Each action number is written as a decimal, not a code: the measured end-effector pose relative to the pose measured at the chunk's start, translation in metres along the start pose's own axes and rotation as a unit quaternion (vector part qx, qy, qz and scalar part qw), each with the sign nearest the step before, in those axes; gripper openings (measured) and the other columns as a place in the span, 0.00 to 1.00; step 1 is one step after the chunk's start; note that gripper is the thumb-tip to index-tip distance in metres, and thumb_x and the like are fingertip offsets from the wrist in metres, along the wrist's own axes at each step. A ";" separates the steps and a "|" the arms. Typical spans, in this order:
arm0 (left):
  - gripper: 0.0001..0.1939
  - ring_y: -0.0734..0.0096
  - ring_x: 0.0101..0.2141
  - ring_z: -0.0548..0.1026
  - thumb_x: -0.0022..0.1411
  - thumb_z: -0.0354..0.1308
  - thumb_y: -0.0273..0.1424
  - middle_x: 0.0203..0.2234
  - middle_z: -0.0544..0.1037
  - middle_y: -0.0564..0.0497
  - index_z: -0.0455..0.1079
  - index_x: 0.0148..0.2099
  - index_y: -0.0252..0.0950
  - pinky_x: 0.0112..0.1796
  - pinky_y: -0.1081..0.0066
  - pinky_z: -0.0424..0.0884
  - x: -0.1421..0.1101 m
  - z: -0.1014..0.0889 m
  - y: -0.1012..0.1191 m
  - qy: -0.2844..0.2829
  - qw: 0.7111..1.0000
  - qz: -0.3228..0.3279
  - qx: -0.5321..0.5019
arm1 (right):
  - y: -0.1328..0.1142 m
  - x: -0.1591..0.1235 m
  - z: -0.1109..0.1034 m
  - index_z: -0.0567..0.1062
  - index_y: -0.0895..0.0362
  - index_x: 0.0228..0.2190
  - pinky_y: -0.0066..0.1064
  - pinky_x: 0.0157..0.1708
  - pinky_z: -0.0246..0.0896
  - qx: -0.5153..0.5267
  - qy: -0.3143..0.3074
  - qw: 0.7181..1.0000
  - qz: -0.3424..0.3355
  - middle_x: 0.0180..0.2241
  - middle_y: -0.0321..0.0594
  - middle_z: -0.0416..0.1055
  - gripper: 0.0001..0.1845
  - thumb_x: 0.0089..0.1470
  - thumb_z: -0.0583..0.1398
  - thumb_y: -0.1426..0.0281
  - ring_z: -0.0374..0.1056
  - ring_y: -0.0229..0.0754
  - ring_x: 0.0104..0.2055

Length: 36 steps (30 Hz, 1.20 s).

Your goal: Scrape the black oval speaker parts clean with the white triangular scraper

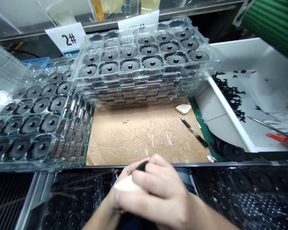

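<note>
Both of my hands meet at the bottom centre, just in front of the bench edge. My right hand lies on top, its fingers curled leftward and closed round a cream wedge-shaped piece. My left hand is mostly hidden beneath it. Its fingers are closed on a small black part, which peeks out between the two hands. How much of the part each hand grips is hidden.
A worn cardboard sheet carries a black pen and a second cream wedge. Stacked clear trays of black round parts stand at the left and at the back. A white bin at the right holds black scraps and orange-handled scissors.
</note>
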<state>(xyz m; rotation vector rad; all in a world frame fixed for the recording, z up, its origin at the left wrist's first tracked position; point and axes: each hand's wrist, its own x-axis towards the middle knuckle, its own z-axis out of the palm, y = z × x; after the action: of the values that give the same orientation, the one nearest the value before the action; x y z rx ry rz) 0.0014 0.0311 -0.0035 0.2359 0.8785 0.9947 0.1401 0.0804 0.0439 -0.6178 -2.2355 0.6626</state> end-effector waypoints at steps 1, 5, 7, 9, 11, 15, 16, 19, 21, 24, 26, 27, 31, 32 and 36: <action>0.20 0.60 0.38 0.76 0.41 0.69 0.35 0.31 0.80 0.50 0.77 0.40 0.39 0.42 0.67 0.71 0.000 0.002 0.001 0.000 1.000 0.011 -0.006 | 0.006 -0.001 0.000 0.75 0.55 0.39 0.32 0.30 0.50 0.028 0.004 1.000 0.010 0.25 0.35 0.71 0.16 0.62 0.48 0.74 0.62 0.36 0.27; 0.30 0.64 0.39 0.78 0.33 0.72 0.36 0.43 0.79 0.52 0.75 0.44 0.44 0.41 0.73 0.71 -0.003 0.003 0.007 0.033 0.995 0.073 -0.063 | 0.043 -0.019 0.004 0.75 0.52 0.40 0.30 0.38 0.57 0.044 0.033 0.970 0.236 0.35 0.36 0.74 0.14 0.59 0.51 0.75 0.67 0.37 0.37; 0.29 0.63 0.41 0.78 0.35 0.72 0.37 0.45 0.79 0.51 0.74 0.44 0.45 0.42 0.73 0.71 -0.005 -0.001 0.008 0.045 0.992 0.088 -0.084 | 0.060 -0.038 0.016 0.75 0.52 0.40 0.29 0.37 0.60 0.053 0.034 0.951 0.303 0.36 0.37 0.74 0.13 0.58 0.53 0.72 0.69 0.38 0.37; 0.29 0.62 0.42 0.77 0.36 0.71 0.37 0.43 0.80 0.50 0.74 0.45 0.45 0.42 0.74 0.71 -0.004 -0.008 0.007 0.039 0.991 0.095 -0.087 | 0.072 -0.057 0.033 0.77 0.53 0.39 0.29 0.33 0.63 0.063 0.022 0.946 0.318 0.33 0.38 0.75 0.12 0.57 0.54 0.70 0.70 0.39 0.34; 0.29 0.63 0.43 0.76 0.36 0.71 0.37 0.43 0.80 0.50 0.73 0.46 0.45 0.41 0.75 0.72 -0.002 -0.014 0.004 0.032 0.991 0.100 -0.088 | 0.075 -0.070 0.045 0.78 0.54 0.35 0.29 0.29 0.64 0.062 0.018 0.944 0.324 0.29 0.38 0.75 0.11 0.55 0.56 0.70 0.71 0.40 0.31; 0.29 0.64 0.41 0.77 0.38 0.71 0.36 0.45 0.79 0.50 0.73 0.47 0.45 0.40 0.74 0.73 0.001 -0.015 0.001 0.021 0.991 0.096 -0.091 | 0.051 -0.058 0.033 0.76 0.56 0.39 0.27 0.25 0.63 0.052 0.055 0.934 0.349 0.33 0.39 0.75 0.12 0.57 0.55 0.70 0.70 0.38 0.29; 0.29 0.65 0.41 0.77 0.38 0.71 0.34 0.44 0.79 0.51 0.73 0.47 0.45 0.39 0.75 0.73 0.001 -0.013 0.001 0.021 0.991 0.096 -0.092 | 0.040 -0.048 0.025 0.75 0.55 0.41 0.27 0.25 0.62 0.047 0.075 0.935 0.344 0.35 0.39 0.75 0.13 0.58 0.54 0.70 0.69 0.37 0.29; 0.26 0.70 0.41 0.77 0.40 0.70 0.31 0.43 0.79 0.53 0.73 0.46 0.45 0.40 0.79 0.71 0.000 -0.005 0.001 0.032 0.991 0.092 -0.091 | 0.006 -0.014 0.008 0.72 0.58 0.44 0.29 0.31 0.61 0.017 0.128 0.967 0.218 0.38 0.40 0.74 0.13 0.57 0.54 0.74 0.69 0.38 0.34; 0.23 0.72 0.43 0.76 0.44 0.68 0.31 0.43 0.79 0.54 0.73 0.46 0.44 0.44 0.78 0.69 0.000 -0.003 0.003 0.026 0.992 0.089 -0.087 | -0.007 0.001 0.006 0.71 0.62 0.44 0.32 0.34 0.60 0.022 0.101 0.989 0.103 0.36 0.42 0.75 0.14 0.56 0.54 0.77 0.68 0.39 0.34; 0.22 0.69 0.43 0.76 0.45 0.68 0.29 0.42 0.80 0.55 0.73 0.46 0.45 0.44 0.75 0.71 0.001 -0.008 0.007 0.005 0.991 0.109 -0.079 | -0.005 -0.001 0.007 0.73 0.60 0.42 0.31 0.31 0.58 0.073 0.005 0.994 0.082 0.31 0.39 0.75 0.13 0.56 0.54 0.78 0.66 0.37 0.30; 0.24 0.68 0.41 0.77 0.44 0.68 0.28 0.41 0.80 0.55 0.73 0.46 0.45 0.41 0.76 0.72 0.003 -0.014 0.010 0.000 0.989 0.125 -0.083 | 0.011 -0.016 0.006 0.74 0.55 0.41 0.29 0.30 0.59 0.081 -0.016 0.985 0.152 0.30 0.36 0.75 0.12 0.57 0.54 0.75 0.66 0.36 0.29; 0.24 0.67 0.41 0.77 0.44 0.68 0.28 0.42 0.79 0.55 0.73 0.46 0.46 0.42 0.76 0.72 0.004 -0.016 0.011 -0.003 0.988 0.128 -0.088 | 0.021 -0.026 0.007 0.74 0.54 0.40 0.29 0.31 0.60 0.074 0.006 0.977 0.202 0.31 0.36 0.75 0.11 0.57 0.54 0.73 0.67 0.37 0.30; 0.23 0.62 0.45 0.76 0.48 0.66 0.29 0.45 0.78 0.55 0.71 0.49 0.46 0.46 0.73 0.71 0.006 -0.016 0.014 -0.053 0.983 0.129 -0.115 | 0.062 -0.066 0.026 0.75 0.54 0.40 0.29 0.34 0.65 0.041 0.110 0.928 0.354 0.40 0.42 0.74 0.12 0.58 0.53 0.68 0.70 0.42 0.39; 0.23 0.62 0.46 0.75 0.49 0.65 0.29 0.45 0.78 0.55 0.71 0.49 0.47 0.46 0.73 0.71 0.006 -0.015 0.014 -0.067 0.982 0.128 -0.122 | 0.070 -0.073 0.035 0.75 0.55 0.40 0.29 0.33 0.66 0.040 0.110 0.925 0.362 0.40 0.43 0.74 0.13 0.58 0.53 0.67 0.71 0.42 0.38; 0.22 0.61 0.47 0.74 0.49 0.65 0.35 0.46 0.78 0.56 0.71 0.49 0.47 0.47 0.71 0.71 0.004 -0.011 0.014 -0.083 0.982 0.101 -0.137 | 0.086 -0.087 0.059 0.76 0.56 0.39 0.30 0.27 0.66 0.030 0.110 0.920 0.375 0.36 0.44 0.72 0.14 0.56 0.54 0.67 0.70 0.41 0.33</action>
<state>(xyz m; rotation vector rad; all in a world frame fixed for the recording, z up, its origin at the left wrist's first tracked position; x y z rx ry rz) -0.0150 0.0397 -0.0048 0.1730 0.5660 1.2535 0.1710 0.0771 -0.0875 -1.4671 -1.7215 0.9650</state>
